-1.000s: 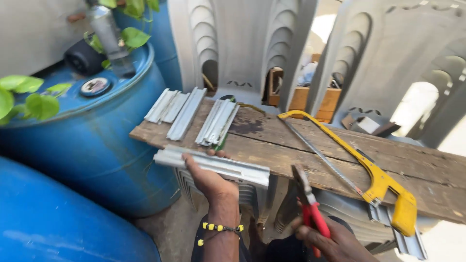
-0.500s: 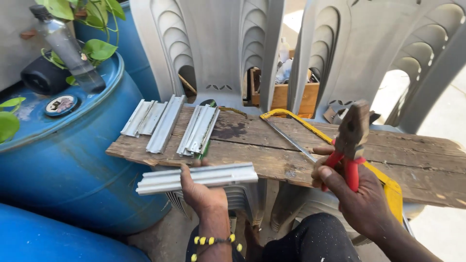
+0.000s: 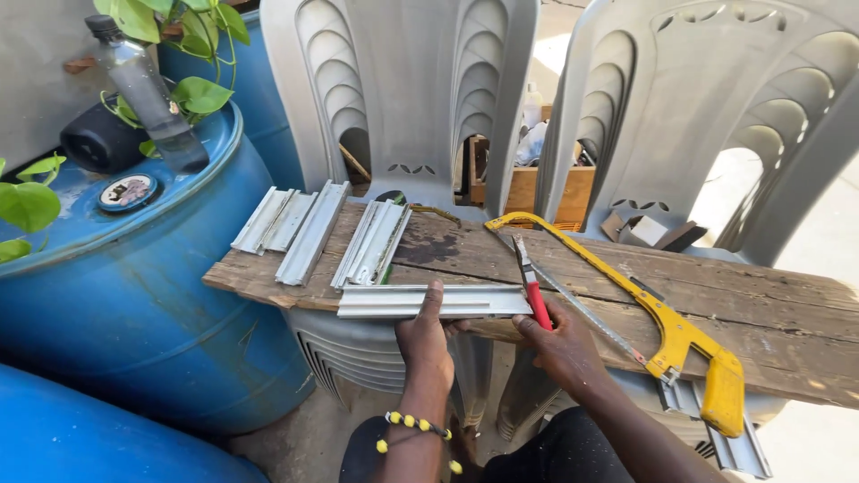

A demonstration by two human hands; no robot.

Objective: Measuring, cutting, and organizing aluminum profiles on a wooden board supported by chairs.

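Profile (image 3: 434, 301) lengthwise along plank edge (image 3: 268, 291)

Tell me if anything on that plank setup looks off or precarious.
The hacksaw lies slantwise, its yellow handle end hanging past the plank's front edge. The plank is weathered and rough-edged, resting on plastic chairs. The left hand presses a metal strip at the plank's edge; the right hand holds red-handled pliers.

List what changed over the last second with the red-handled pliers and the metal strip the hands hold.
The right hand brought the red-handled pliers up from below the plank, raised them, then lowered their tip to the right end of the metal strip. The left hand kept its grip on the strip, now lying on the plank edge. The yellow hacksaw and cut strips stayed put.
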